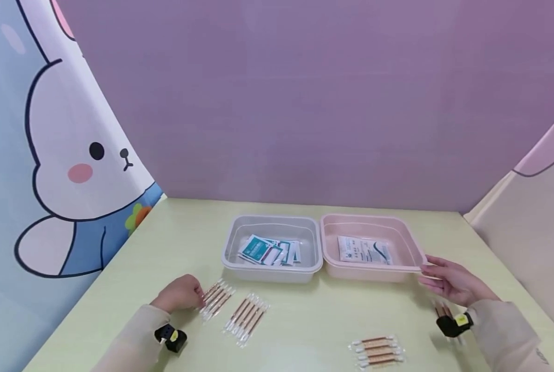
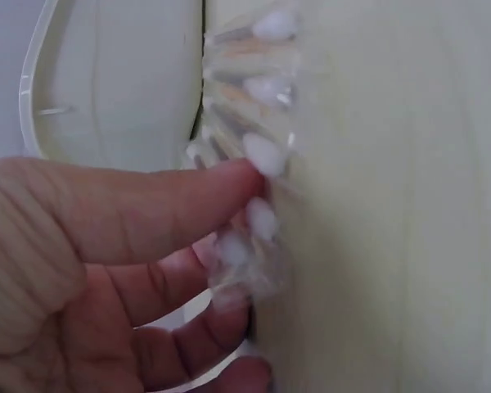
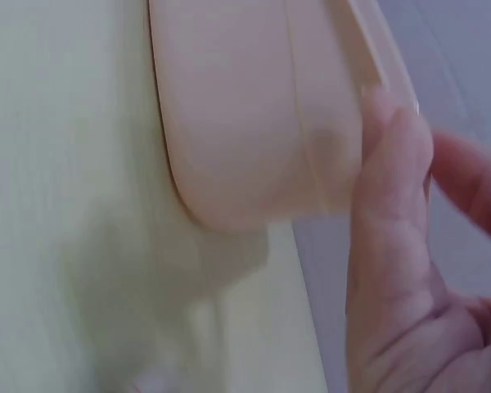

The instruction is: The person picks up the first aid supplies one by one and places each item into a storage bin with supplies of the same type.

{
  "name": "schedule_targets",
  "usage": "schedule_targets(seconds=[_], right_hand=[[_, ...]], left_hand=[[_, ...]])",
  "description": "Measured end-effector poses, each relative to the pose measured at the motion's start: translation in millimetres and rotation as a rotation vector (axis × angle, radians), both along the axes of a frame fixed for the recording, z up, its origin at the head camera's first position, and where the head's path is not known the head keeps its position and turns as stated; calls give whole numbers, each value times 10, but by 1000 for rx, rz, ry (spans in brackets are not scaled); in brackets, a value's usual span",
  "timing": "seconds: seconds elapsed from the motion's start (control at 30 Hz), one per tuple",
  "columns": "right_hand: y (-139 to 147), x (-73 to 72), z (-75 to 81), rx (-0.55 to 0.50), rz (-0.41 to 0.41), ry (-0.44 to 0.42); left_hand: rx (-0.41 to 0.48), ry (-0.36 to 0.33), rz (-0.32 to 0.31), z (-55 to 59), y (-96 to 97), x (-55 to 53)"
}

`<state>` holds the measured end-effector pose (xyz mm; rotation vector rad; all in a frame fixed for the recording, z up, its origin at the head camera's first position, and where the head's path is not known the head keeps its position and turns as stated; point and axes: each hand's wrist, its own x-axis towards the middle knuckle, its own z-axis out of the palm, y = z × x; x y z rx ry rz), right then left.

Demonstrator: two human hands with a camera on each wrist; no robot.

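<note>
My left hand (image 1: pixel 182 293) pinches the edge of a clear pack of cotton swabs (image 1: pixel 217 298) at the left of the table. In the left wrist view the thumb lies over the white swab tips (image 2: pixel 266 155), with curled fingers beneath the wrapper. A second swab pack (image 1: pixel 246 319) lies just to its right. Over on the right, my right hand (image 1: pixel 458 283) grips the front right corner of the pink basin (image 1: pixel 365 274). The right wrist view has its thumb against the outer side of the rim, with a finger reaching behind.
Left of the pink basin stands a grey basin (image 1: pixel 272 275) with several green-and-white packets (image 1: pixel 263 251). A white packet (image 1: pixel 364 250) lies in the pink one. Another swab pack (image 1: pixel 378 351) rests at the front; one more (image 1: pixel 443 310) is partly hidden by the right wrist camera.
</note>
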<state>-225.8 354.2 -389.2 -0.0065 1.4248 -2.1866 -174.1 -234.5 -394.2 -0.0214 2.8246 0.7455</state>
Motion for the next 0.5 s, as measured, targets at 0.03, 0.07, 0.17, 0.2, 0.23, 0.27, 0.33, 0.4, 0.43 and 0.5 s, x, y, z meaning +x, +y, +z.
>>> schedule_targets(seconds=[0.03,0.07,0.17,0.2,0.23,0.27,0.33,0.4,0.43,0.5], right_hand=[[-29,11,-9,-19,-18,3],[-56,22,-11,-37,-33,8],[-102,41,-1,-82,-57,22],[-113,41,3,-101,-59,24],[-120,39,6,-113,-55,29],[-128,38,8,-127,-54,29],[-131,36,-5,-145,-57,30],[-125,42,-30,-155,-60,31],[-121,46,-46,-158,-61,34],[-111,57,-81,-176,-57,39]], left_hand=[[9,-1,-6,10,-13,8],[24,-6,-8,18,-22,13],[57,-25,-9,27,-36,17],[61,-27,-8,31,-40,17],[62,-27,-9,39,-42,16],[63,-27,-7,53,-42,15],[51,-9,-24,82,-43,6],[58,0,-36,112,-40,-2],[67,-3,-48,125,-39,-6],[98,-35,-86,143,-42,-3]])
